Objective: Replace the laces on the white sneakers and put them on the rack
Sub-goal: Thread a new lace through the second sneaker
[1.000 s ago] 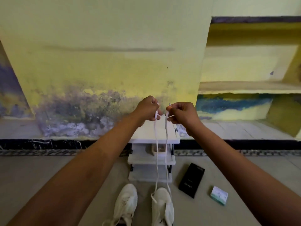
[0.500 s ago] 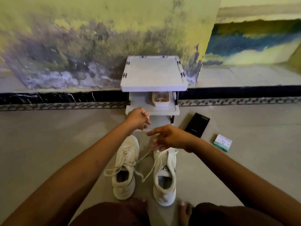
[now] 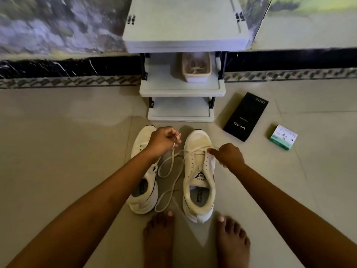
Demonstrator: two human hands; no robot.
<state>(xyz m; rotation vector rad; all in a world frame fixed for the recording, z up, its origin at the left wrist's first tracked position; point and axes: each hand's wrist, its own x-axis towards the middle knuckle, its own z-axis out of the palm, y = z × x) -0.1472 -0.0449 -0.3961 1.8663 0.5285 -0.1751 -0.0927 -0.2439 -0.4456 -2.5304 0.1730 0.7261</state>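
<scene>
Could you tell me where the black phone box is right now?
In the head view, the black phone box lies on the floor right of the rack, beside the small green-and-white box.

Both arms extended downward. Left hand (image 3: 163,141) closed in a loose fist, pinching a lace end. Right hand (image 3: 228,154) curled, fingertips (image 3: 211,151) pinching a lace

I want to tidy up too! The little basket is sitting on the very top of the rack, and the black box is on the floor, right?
Not quite. The head view shows the little basket on the rack's middle shelf, under the top one. The black box is on the floor, as you said.
</scene>
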